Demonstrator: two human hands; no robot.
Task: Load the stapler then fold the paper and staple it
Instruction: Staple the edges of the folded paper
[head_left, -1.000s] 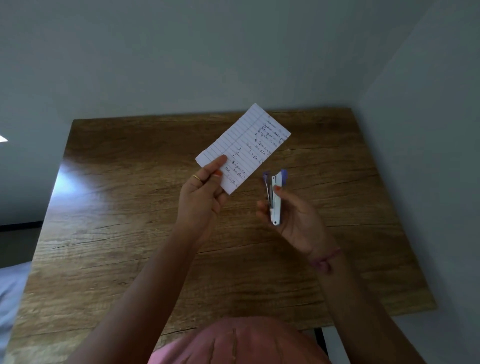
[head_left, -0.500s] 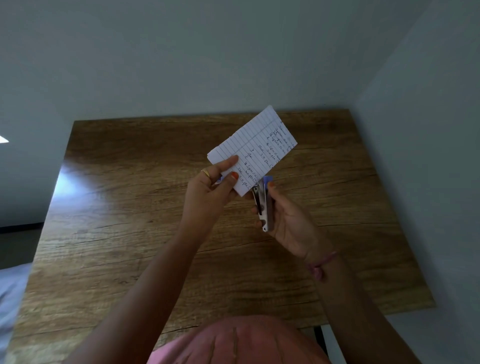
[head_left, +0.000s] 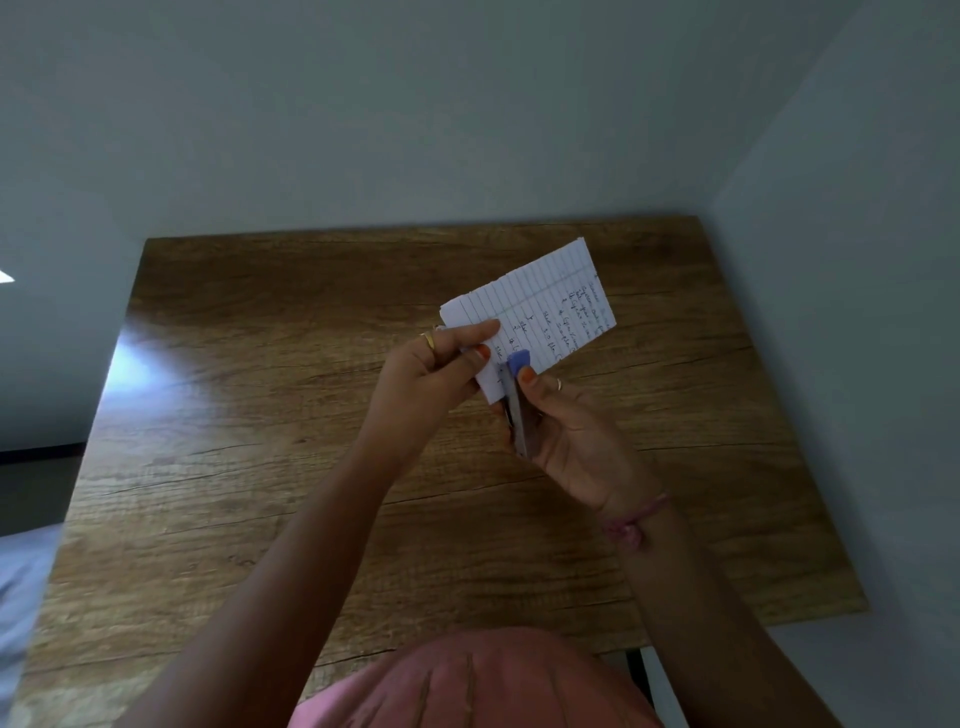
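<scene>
Grip, left hand (head_left: 423, 382): pinched the folded paper (head_left: 535, 322) at its near-left corner, thumb on the top face, fingers curled behind.
Grip, right hand (head_left: 566, 431): wrapped round the stapler (head_left: 517, 410), thumb pressing on its blue cap; nothing else was held.
Paper: lined, handwritten, held in the air above the surface (head_left: 260, 415), its long side running from about 7 o'clock up toward 1 o'clock.
Stapler: slim, silver with a blue nose, pointing toward 12 o'clock, nose over the paper's near edge just at 3 o'clock of the left thumb.
Mouth of stapler: it appeared to have the paper's edge inside it, though the contact was too small to make out for certain.
Stage: judging from the fold and the stapler at the edge, loading and folding looked done and the stapling was the step in hand.
Doing it well: both layers should sit fully in the mouth, edges flush, the left pinch close enough to stop the sheets from sliding.
Squeeze: one firm, square press from thumb against fingers would suit, without twisting the stapler.
Risk: with no support beneath, a soft press could leave the staple half-driven or skewed.
</scene>
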